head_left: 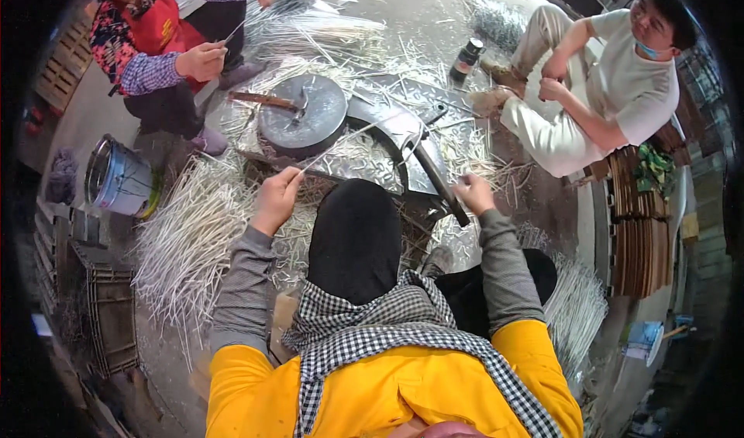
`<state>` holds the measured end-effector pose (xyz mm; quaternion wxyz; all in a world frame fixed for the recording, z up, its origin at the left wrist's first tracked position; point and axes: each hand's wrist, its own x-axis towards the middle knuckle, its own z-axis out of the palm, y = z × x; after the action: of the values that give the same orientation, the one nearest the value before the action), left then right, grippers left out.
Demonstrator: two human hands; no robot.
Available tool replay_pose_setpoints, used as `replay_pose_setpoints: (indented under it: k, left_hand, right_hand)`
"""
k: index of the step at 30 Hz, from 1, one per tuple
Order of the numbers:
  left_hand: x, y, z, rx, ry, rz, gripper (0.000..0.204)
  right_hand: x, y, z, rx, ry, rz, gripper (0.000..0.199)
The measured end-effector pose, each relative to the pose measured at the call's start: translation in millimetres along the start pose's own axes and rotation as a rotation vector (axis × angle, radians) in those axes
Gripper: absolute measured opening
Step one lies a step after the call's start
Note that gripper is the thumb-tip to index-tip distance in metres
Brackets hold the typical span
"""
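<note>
My left hand [279, 199] pinches one end of a thin, pale wire [339, 148], which slants up and right across the work area. A dark lever handle [440, 181] runs out from a metal cutter with a curved plate [391, 124]. My right hand [475, 193] is beside the lower part of that handle, fingers curled; whether they grip it is not clear. Left of the cutter, a hammer [266, 100] with a wooden handle lies on a round grey metal block [310, 120]. Short, bent wire pieces [353, 163] are scattered around the block and cutter.
Long wire bundles [186, 240] lie at left, with more [577, 298] at right. A bucket [120, 178] stands far left. A co-worker [167, 50] sits at upper left holding a thin piece; another person [597, 81] sits at right near a dark bottle [466, 60].
</note>
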<state>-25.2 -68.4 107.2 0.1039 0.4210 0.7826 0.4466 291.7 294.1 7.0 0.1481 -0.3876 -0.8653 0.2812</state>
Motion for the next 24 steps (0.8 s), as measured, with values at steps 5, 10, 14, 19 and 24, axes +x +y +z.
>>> replay_pose_setpoints:
  k: [5,10,14,19,24]
  left_hand:
    - [-17,-52,37,-0.142,-0.080,-0.105,0.017]
    - [-22,-68,62,-0.267,-0.070,-0.160,0.022]
    - [-20,-82,68,-0.436,-0.064,-0.243,0.021]
    - [-14,-68,72,-0.479,-0.106,-0.305,0.022]
    - [-25,-85,69,-0.534,-0.205,-0.448,0.021]
  right_hand:
    - [-40,-33,29,-0.079,-0.086,0.087,0.034]
    - [-65,-78,13,-0.210,-0.083,0.048,0.034]
    - [-73,-107,5,-0.201,-0.146,-0.044,0.030]
    - [-69,-93,14,0.255,-0.299,0.085,0.020]
    - [-76,-127,-27,1.310,-0.590,0.647,0.016]
